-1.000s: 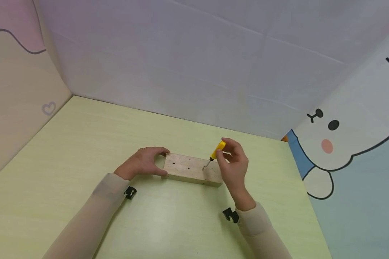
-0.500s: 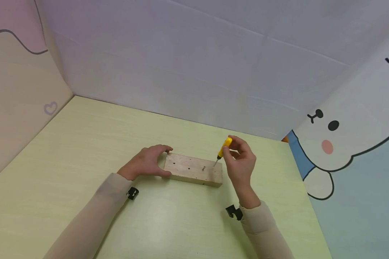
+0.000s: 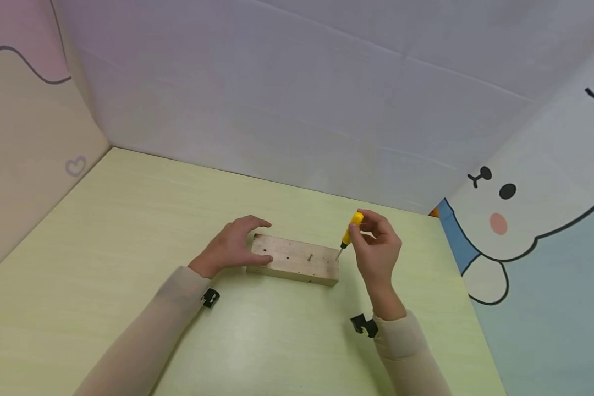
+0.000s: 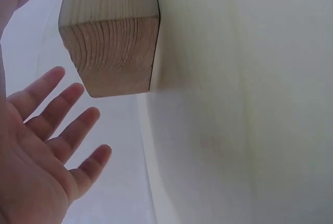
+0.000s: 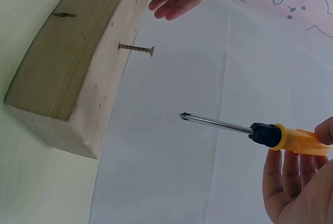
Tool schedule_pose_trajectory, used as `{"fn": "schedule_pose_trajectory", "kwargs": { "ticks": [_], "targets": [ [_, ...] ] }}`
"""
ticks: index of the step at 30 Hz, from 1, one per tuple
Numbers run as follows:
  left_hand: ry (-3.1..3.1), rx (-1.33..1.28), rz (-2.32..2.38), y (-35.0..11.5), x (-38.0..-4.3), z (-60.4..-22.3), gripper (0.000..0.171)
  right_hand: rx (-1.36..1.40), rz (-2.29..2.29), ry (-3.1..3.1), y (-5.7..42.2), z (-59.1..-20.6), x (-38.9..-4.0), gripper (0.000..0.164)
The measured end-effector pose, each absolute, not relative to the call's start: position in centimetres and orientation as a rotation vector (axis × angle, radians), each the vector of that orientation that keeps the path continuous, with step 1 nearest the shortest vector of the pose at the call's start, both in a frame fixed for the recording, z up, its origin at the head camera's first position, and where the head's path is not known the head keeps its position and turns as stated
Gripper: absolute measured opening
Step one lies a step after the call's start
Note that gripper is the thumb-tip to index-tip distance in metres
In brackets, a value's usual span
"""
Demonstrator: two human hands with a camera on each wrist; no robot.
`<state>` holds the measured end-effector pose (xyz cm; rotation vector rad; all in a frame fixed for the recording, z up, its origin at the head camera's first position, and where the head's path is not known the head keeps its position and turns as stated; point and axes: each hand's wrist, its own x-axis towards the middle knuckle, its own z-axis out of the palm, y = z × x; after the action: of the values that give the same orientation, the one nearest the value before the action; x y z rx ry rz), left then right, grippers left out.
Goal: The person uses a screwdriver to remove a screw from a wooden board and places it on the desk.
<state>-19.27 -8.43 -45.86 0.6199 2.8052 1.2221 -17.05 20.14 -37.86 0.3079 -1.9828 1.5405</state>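
A pale wooden block point(image 3: 297, 267) lies on the table, with dark holes along its top. From that face a brass-coloured screw point(image 5: 136, 49) sticks well out, seen plainly in the right wrist view. My right hand point(image 3: 380, 254) grips a screwdriver point(image 3: 352, 229) by its yellow handle, thumb against fingers. The screwdriver's shaft point(image 5: 218, 123) points toward the block, its cross tip apart from both screw and block. At the block's left end is my left hand point(image 3: 231, 245), thumb and fingers spread; the left wrist view shows those fingers point(image 4: 73, 135) straight and off the wood.
The pale yellow-green table point(image 3: 227, 341) meets a whitish cloth wall point(image 3: 257, 99) behind the block. On the right stands a panel with a cartoon animal point(image 3: 529, 214). Black camera mounts point(image 3: 364, 325) sit at both wrists.
My right hand has drawn the screwdriver away from the screw, toward the right. My left hand has let go of the block's end and shifted rightward, slightly up. The block has stayed in place.
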Motion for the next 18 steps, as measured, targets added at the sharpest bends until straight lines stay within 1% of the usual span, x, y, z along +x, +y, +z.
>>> {"fn": "schedule_pose_trajectory", "kwargs": {
  "ticks": [7, 18],
  "targets": [
    [2.802, 0.635, 1.339, -7.3, -19.1, -45.6, 0.068, 0.279, 1.508, -1.99, 21.0, -37.5, -16.9, 0.024],
    [2.712, 0.657, 1.481, -5.2, -19.0, -45.7, 0.066, 0.226, 1.515, -1.963, 22.0, -37.3, -16.9, 0.025]
  ]
}}
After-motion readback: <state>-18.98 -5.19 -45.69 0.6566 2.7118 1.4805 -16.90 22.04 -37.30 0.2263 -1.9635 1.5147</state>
